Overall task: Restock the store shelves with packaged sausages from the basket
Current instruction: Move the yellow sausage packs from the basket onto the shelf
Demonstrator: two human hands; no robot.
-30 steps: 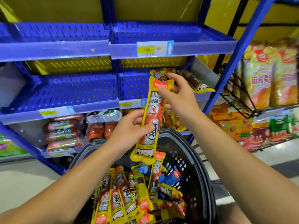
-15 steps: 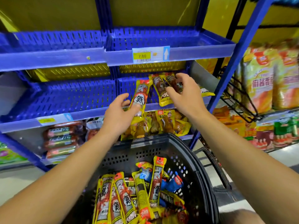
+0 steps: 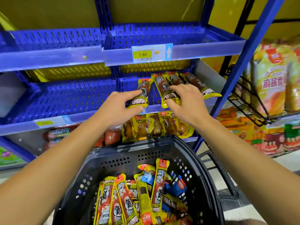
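Note:
A yellow sausage pack [image 3: 143, 93] lies on the middle blue shelf [image 3: 186, 106], and my left hand [image 3: 120, 108] pinches its lower end between thumb and fingers. Just to the right lie three more yellow sausage packs [image 3: 193, 84]. My right hand [image 3: 183, 101] rests on the nearest of them, a pack [image 3: 162, 88] with my fingers curled over its lower end. Below, the black basket [image 3: 209, 181] holds several yellow and a few blue sausage packs [image 3: 128, 203].
The top shelf [image 3: 178, 38] carries a 7.80 price tag [image 3: 151, 53]. Left half of the middle shelf [image 3: 69, 95] is bare plastic. The lowest shelf holds drumstick packs [image 3: 155, 125] and red sausages [image 3: 56, 135]. A wire rack [image 3: 253, 101] with snack bags [image 3: 274, 75] stands right.
My left hand has carried the pack up and laid it on the middle shelf, left of the others. My right hand has slid down onto the neighbouring pack's lower end.

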